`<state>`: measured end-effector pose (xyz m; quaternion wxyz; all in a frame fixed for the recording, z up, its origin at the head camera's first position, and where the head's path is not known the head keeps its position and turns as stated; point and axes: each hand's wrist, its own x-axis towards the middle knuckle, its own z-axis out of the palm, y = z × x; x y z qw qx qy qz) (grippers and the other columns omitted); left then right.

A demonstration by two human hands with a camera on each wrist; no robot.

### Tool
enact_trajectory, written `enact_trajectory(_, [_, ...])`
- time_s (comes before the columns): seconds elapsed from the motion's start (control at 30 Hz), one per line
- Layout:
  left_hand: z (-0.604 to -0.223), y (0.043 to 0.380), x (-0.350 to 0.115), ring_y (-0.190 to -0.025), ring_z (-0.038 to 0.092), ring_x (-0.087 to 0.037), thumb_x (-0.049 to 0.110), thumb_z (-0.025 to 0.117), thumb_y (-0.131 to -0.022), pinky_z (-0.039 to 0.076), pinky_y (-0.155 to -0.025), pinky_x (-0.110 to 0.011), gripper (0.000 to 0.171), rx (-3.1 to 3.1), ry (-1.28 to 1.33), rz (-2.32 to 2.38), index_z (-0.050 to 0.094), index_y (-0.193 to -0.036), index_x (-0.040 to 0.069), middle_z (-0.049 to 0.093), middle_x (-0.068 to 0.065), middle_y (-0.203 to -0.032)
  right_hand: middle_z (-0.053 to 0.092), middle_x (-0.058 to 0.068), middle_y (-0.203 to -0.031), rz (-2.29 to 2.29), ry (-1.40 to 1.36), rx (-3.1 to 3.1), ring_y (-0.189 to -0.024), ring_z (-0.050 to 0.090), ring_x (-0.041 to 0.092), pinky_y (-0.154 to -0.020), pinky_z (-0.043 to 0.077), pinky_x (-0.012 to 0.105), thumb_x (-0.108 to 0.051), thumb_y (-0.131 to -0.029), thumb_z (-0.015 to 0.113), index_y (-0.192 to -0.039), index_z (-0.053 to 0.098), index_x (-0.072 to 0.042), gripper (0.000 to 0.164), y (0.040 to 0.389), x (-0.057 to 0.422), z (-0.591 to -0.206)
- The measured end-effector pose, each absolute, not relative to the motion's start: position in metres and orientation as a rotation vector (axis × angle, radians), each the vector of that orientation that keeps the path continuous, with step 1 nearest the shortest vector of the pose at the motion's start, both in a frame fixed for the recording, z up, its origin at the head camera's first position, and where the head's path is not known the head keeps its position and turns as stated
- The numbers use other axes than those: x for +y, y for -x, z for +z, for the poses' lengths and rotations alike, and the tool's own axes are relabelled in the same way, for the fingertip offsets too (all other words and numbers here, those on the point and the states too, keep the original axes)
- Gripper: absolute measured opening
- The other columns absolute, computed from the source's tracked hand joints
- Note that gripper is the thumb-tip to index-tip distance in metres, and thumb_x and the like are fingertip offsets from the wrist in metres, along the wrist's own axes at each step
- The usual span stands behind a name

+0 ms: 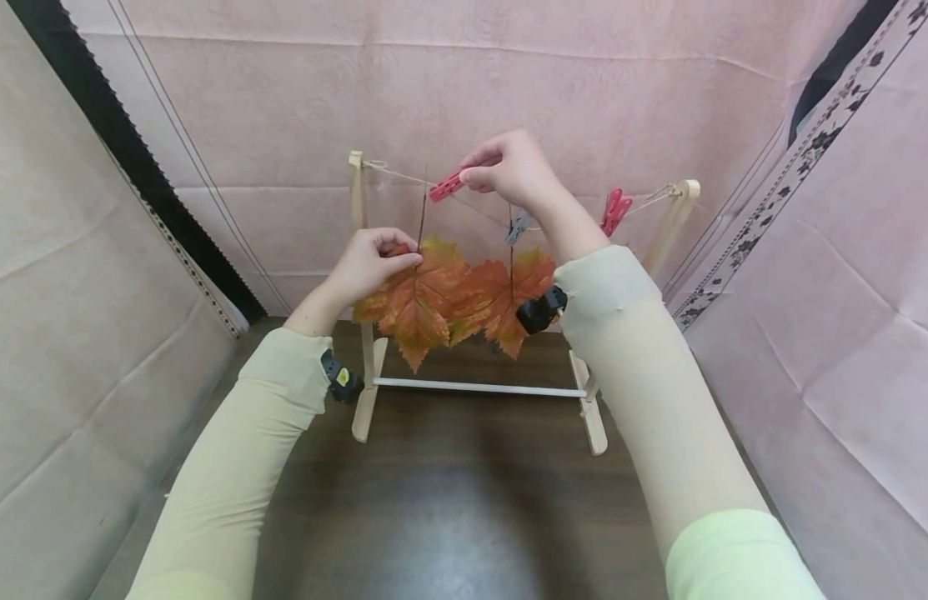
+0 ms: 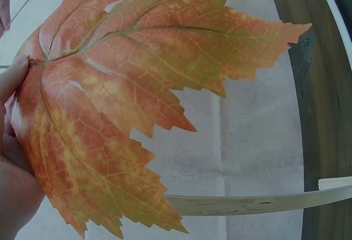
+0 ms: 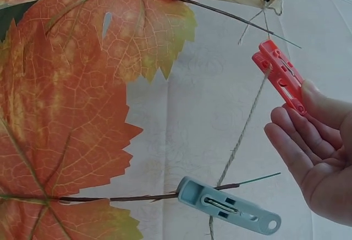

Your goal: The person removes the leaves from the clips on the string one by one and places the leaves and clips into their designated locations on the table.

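An orange maple leaf (image 1: 414, 304) is pinched near the base of its thin brown stem (image 3: 220, 15) by my left hand (image 1: 373, 265). Above it, my right hand (image 1: 518, 169) holds one end of a red clothespin (image 3: 280, 77) between thumb and fingers. The clothespin's other end meets the twine (image 3: 242, 132), and the stem crosses close by that end. A second orange leaf (image 1: 514, 296) hangs to the right, its stem held at the twine by a grey-blue clothespin (image 3: 231, 204).
Another red clothespin (image 1: 616, 210) sits on the twine farther right. The twine runs between two wooden posts (image 1: 672, 223) of a stand with a white lower bar (image 1: 479, 387). It stands on a dark wooden surface (image 1: 433, 500), with pale cloth (image 1: 283, 100) behind and at both sides.
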<state>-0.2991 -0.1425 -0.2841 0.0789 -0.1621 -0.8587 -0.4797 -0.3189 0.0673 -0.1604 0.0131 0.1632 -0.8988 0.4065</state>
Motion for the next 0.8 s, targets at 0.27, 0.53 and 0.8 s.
enact_trajectory(0.27, [-0.285, 0.297, -0.144, -0.079, 0.053, -0.016, 0.02, 0.066, -0.087, 0.045, -0.071, -0.024, 0.018, -2.584, 0.479, -1.432, 0.067, -0.098, 0.005, 0.066, -0.011, -0.094, 0.068, 0.009, -0.105, 1.282, -0.469, -2.793, -0.089, 0.066, 0.012, -0.087, 0.051, 0.025, -0.019, -0.088, 0.064, -0.109, 0.067, -0.004, 0.026, 0.319, 0.069, -0.161])
enact_trajectory(0.53, [-0.286, 0.295, -0.144, -0.081, 0.052, -0.018, 0.02, 0.066, -0.087, 0.045, -0.073, -0.024, 0.02, -2.591, 0.491, -1.442, 0.067, -0.099, 0.004, 0.065, -0.011, -0.095, 0.067, 0.011, -0.104, 1.329, -0.439, -2.762, -0.088, 0.066, 0.012, -0.084, 0.052, 0.024, -0.014, -0.087, 0.065, -0.111, 0.066, 0.0, 0.028, 0.319, 0.076, -0.16])
enact_trajectory(0.8, [-0.289, 0.295, -0.149, -0.074, 0.05, -0.013, 0.017, 0.068, -0.085, 0.043, -0.067, -0.021, 0.019, -2.561, 0.477, -1.442, 0.067, -0.096, 0.002, 0.066, -0.009, -0.087, 0.066, 0.009, -0.102, 1.387, -0.419, -2.733, -0.097, 0.066, 0.02, -0.084, 0.052, 0.023, -0.016, -0.087, 0.066, -0.11, 0.066, -0.001, 0.028, 0.318, 0.083, -0.163])
